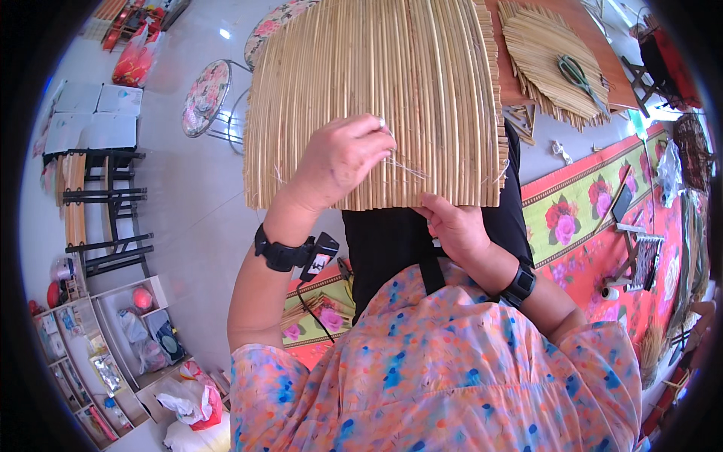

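Left hand point(350, 158) above the mat, fingers closed in a pinch on pale thread point(407, 167); strands run from the fingertips rightward and down to the stalks. Right hand point(456, 230), lower and to the right, grips the near edge of the stalk mat point(376, 75), thumb on top, fingers underneath partly hidden. Mat lies under the left hand and spreads out ahead of both hands, blocking the view of most of the lap and part of a floral seat point(275, 26) at its far left corner. Left of the left hand: floral stool point(207, 98); farther left, white boxes point(113, 113) and black folding frames point(109, 203); red bag point(135, 60) far ahead-left. Behind-left of the left hand, near the body side: compartmented tray point(105, 301) with small goods, plastic bag point(192, 403) beside it. Ahead-right of the right hand: brown table point(625, 94) with a second stalk mat point(542, 53), green-handled scissors point(576, 75) on top. Right of the right hand: red-and-green flowered floor covering point(561, 264), small dark slab point(623, 203), black frame point(644, 260). Writing: white label point(318, 264) on the black device point(325, 248) at the left wrist, one dark handwritten-looking character; marks on the white boxes too small to read. Black band point(520, 285) on the right wrist.
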A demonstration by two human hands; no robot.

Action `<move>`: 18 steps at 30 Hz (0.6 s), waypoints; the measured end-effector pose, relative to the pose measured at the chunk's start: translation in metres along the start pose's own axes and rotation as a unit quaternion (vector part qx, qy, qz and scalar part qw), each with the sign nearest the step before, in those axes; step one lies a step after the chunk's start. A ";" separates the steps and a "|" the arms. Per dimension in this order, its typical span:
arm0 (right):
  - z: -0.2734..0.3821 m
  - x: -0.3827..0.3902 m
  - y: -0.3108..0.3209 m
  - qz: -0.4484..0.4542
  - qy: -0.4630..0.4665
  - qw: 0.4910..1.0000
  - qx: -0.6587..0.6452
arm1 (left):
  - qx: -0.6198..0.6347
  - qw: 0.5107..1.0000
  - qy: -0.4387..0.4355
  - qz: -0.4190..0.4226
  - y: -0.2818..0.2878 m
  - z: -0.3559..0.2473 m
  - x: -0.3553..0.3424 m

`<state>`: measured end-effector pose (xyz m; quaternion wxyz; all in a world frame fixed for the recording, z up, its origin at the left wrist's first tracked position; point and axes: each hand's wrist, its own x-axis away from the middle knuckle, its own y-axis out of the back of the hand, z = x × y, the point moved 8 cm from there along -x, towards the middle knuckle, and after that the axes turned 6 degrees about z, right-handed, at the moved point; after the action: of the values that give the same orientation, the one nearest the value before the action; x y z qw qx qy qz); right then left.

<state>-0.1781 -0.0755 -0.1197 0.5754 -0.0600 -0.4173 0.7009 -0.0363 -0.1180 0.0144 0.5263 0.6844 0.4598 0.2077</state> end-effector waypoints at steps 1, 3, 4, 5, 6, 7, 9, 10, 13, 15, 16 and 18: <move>0.000 0.001 0.001 0.004 -0.011 1.000 0.022 | -0.016 0.999 -0.031 0.014 -0.006 -0.005 -0.005; -0.002 0.000 0.003 0.004 -0.012 0.999 0.035 | -0.058 0.994 -0.092 0.030 -0.015 -0.013 -0.012; -0.003 0.000 0.004 0.004 -0.013 0.999 0.042 | -0.079 0.990 -0.103 0.044 -0.019 -0.016 -0.013; -0.003 0.000 0.006 0.004 -0.011 0.999 0.049 | -0.100 0.987 -0.115 0.059 -0.021 -0.020 -0.015; -0.003 -0.001 0.006 0.008 -0.010 0.999 0.053 | -0.120 0.982 -0.125 0.071 -0.023 -0.023 -0.016; -0.002 -0.001 0.007 0.012 -0.008 0.998 0.057 | -0.130 0.980 -0.129 0.079 -0.024 -0.027 -0.018; -0.002 -0.002 0.008 0.021 -0.002 0.997 0.073 | -0.152 0.975 -0.137 0.093 -0.028 -0.035 -0.022; 0.000 -0.002 0.008 0.028 0.002 0.996 0.087 | -0.152 0.975 -0.133 0.091 -0.029 -0.034 -0.023; 0.003 -0.003 0.002 0.017 -0.010 1.000 -0.003 | -0.136 0.982 -0.109 0.071 -0.022 -0.026 -0.026; -0.003 -0.003 0.006 0.035 -0.031 0.999 -0.001 | -0.096 0.991 -0.080 0.037 -0.010 -0.017 -0.024; -0.003 -0.005 0.004 0.052 -0.035 0.998 -0.009 | -0.052 0.998 -0.032 0.016 0.003 -0.008 -0.022; -0.004 -0.007 -0.005 0.089 -0.017 0.994 -0.066 | 0.039 0.997 0.064 -0.031 0.025 0.006 -0.004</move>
<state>-0.1701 -0.0796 -0.1219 0.4982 -0.1223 -0.4653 0.7213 -0.0232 -0.1257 0.0361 0.4752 0.6752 0.5209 0.2166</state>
